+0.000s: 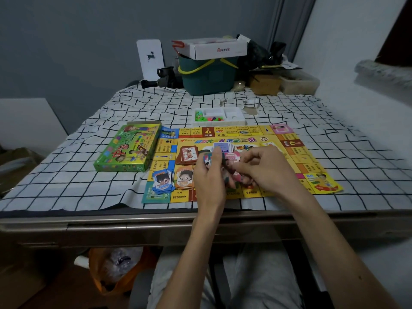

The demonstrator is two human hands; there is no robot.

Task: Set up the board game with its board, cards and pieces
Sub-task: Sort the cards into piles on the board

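Checked-cloth desk (66,175) with board (289,157) unfolded and card stacks (163,181) laid on it; left hand (208,175) and right hand (267,170) pinch unsorted cards (231,156) over its centre; pieces (207,118) lie undealt in tray (236,117) beyond it.

Teal bucket (208,79) (yellow handles) at far edge, white carton (220,49) atop; checked cloth (66,175) spread beneath.
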